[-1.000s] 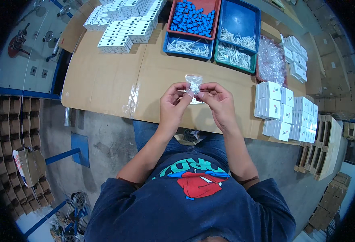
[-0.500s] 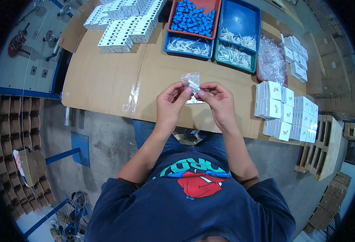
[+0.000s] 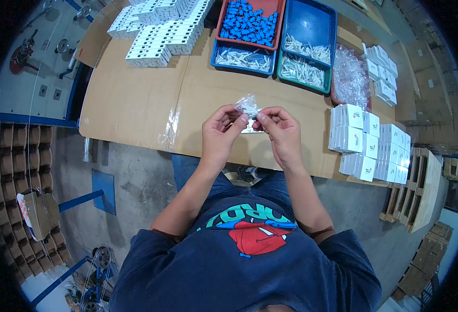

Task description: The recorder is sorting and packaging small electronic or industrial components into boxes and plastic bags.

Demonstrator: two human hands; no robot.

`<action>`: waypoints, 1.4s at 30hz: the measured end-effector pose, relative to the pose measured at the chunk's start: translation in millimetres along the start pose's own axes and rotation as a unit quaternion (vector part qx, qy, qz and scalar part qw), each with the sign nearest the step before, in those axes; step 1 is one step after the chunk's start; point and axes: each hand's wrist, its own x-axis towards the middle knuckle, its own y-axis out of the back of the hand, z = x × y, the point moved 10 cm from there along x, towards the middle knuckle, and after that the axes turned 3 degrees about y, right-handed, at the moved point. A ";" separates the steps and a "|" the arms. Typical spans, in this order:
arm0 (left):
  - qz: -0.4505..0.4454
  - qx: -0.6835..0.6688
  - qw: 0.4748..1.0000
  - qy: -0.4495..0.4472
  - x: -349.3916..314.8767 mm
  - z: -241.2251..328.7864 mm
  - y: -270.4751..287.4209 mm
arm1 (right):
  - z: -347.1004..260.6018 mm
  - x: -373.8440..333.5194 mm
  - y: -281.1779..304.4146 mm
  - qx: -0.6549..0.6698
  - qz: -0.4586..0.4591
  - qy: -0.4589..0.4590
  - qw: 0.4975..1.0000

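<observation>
Between my two hands is a small clear plastic bag point(image 3: 248, 104) with small white pieces inside, held just above the cardboard-covered table. My left hand point(image 3: 221, 126) pinches the bag's left side between thumb and fingers. On its right side, my right hand point(image 3: 278, 128) grips it the same way. Below the bag, a white item point(image 3: 251, 130) lies on the cardboard, partly hidden by my fingers; its kind I cannot make out.
Beyond my hands stand a red tray point(image 3: 219, 32) of blue parts and blue and green trays point(image 3: 304, 87) of white pieces. Clear bags fill a bin point(image 3: 351, 78) at right, beside stacked white boxes point(image 3: 351, 136). More white boxes point(image 3: 151, 54) are piled at far left on the cardboard point(image 3: 130, 104).
The bag's top has crumpled and folded down from its upright, flat position. Both hands stay in nearly the same place, still gripping it.
</observation>
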 end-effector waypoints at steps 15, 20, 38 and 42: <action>-0.013 -0.017 0.999 0.045 1.2 -10.0 0.2 | -0.2 -0.6 1.8 -0.052 0.009 0.029 0.998; -0.014 -0.038 0.998 0.037 1.7 -8.1 -1.0 | -5.0 -4.3 -8.4 -0.047 -0.007 0.038 0.998; -0.034 -0.034 0.996 0.076 4.0 -14.7 -0.7 | -1.9 -3.7 -6.6 -0.107 -0.019 0.022 0.994; -0.030 -0.047 0.995 0.085 4.2 -14.3 -0.8 | -1.3 -3.4 -6.4 -0.095 -0.006 0.038 0.995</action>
